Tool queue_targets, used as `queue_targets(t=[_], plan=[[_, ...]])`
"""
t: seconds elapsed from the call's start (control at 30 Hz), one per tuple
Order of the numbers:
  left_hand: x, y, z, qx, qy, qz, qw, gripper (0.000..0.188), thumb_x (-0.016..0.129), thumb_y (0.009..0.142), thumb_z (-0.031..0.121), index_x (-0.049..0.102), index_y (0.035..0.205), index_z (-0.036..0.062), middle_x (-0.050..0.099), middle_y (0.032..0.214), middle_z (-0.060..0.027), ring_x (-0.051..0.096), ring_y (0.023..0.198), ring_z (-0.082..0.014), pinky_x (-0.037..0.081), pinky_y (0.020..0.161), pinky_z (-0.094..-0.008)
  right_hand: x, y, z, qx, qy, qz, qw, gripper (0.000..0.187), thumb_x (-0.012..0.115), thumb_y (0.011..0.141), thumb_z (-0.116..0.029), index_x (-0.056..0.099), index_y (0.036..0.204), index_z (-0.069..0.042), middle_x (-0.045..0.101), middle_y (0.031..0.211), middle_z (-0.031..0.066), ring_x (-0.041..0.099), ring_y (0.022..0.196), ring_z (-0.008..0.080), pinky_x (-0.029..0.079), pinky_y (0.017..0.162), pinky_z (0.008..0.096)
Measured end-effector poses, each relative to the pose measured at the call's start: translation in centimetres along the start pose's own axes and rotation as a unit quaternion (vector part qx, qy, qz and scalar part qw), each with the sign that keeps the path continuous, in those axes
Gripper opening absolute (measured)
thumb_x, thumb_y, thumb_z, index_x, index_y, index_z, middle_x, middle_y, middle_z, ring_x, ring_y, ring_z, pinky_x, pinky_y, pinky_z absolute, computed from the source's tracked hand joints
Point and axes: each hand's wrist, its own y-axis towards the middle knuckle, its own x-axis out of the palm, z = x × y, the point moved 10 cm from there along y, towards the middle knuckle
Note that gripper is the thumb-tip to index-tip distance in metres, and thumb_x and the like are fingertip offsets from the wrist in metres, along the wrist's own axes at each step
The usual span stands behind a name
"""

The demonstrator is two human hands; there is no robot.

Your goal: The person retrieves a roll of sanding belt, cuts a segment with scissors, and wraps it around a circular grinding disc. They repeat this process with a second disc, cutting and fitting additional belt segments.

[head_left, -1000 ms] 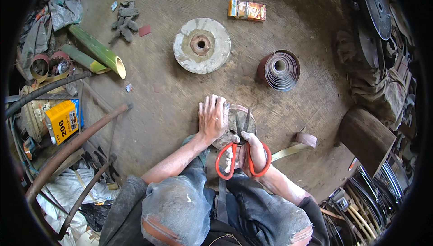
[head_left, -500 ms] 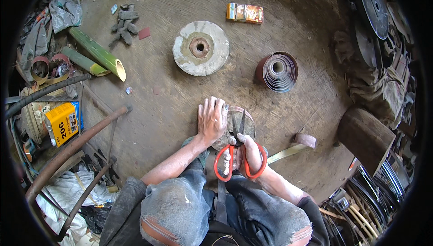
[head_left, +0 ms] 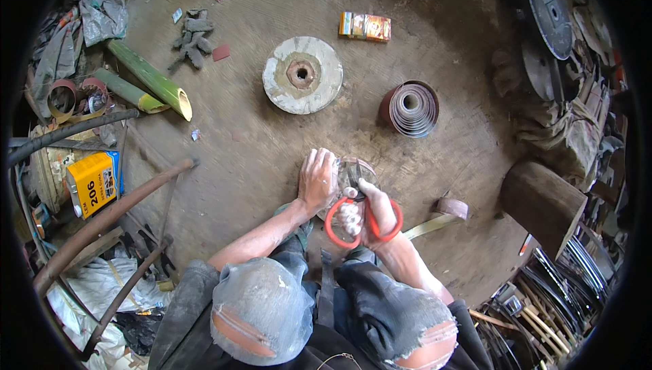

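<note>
My right hand [head_left: 377, 215] is wrapped round red-handled scissors [head_left: 331, 225], their dark blades pointing away over a round dusty wheel [head_left: 365, 168]. The wheel is between my feet. My left hand [head_left: 318, 178] is closed on the wheel's left edge, back of the hand up and fingers bent. What lies under those fingers is hidden, and so is part of the wheel. To the right of my right hand, a pale strip [head_left: 432, 226] runs along the floor to a small pinkish roll [head_left: 453, 207].
Ahead lie a large pale wheel [head_left: 277, 78], a coiled roll of brown abrasive [head_left: 389, 111] and a small orange box [head_left: 367, 27]. Cut bamboo [head_left: 153, 79], gloves [head_left: 197, 41], a yellow can [head_left: 95, 183] and a rusty pipe [head_left: 115, 219] are left. A curved wooden piece [head_left: 543, 206] stands right.
The scissors' blades have come closer together and now lie lower over the wheel. My left fingers have bent more at the wheel's edge. The whole view has shifted slightly.
</note>
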Motion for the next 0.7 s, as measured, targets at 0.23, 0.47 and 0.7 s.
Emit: queue_targets(t=[0.23, 0.47, 0.7], plan=[[-0.2, -0.5, -0.7, 0.013, -0.084, 0.031, 0.996, 0.018, 0.052, 0.090, 0.013, 0.055, 0.102, -0.0003, 0.055, 0.100, -0.0216, 0.052, 0.095, -0.0423, 0.042, 0.086, -0.0496, -1.4, -1.0, -2.1, -0.147, -0.037, 0.029, 0.988, 0.029, 0.043, 0.103, -0.033, 0.052, 0.096, -0.006, 0.056, 0.066, 0.0084, 0.052, 0.048, 0.0202, 0.045, 0.043, 0.0307], [-1.5, -2.7, -2.0, -0.116, -0.441, -0.217, 0.863, 0.072, 0.080, 0.078, 0.013, 0.045, 0.138, -0.0033, 0.056, 0.137, -0.0189, 0.049, 0.132, -0.0253, 0.037, 0.111, -0.0357, -1.4, -5.1, 3.3, -0.009, -0.184, -0.136, 0.973, 0.038, 0.038, 0.104, -0.050, 0.044, 0.090, -0.015, 0.047, 0.061, 0.0059, 0.045, 0.044, 0.0171, 0.038, 0.037, 0.0289], [-15.2, -0.5, 5.8, 0.106, -0.185, -0.143, 0.967, 0.069, 0.081, 0.072, 0.010, 0.049, 0.132, -0.0038, 0.063, 0.124, -0.0246, 0.064, 0.114, -0.0337, 0.051, 0.096, -0.0387, 1.4, -10.2, 4.9, -0.073, -0.323, -0.129, 0.935, 0.048, 0.032, 0.103, -0.058, 0.045, 0.090, -0.013, 0.053, 0.063, 0.0109, 0.048, 0.047, 0.0199, 0.040, 0.041, 0.0303]])
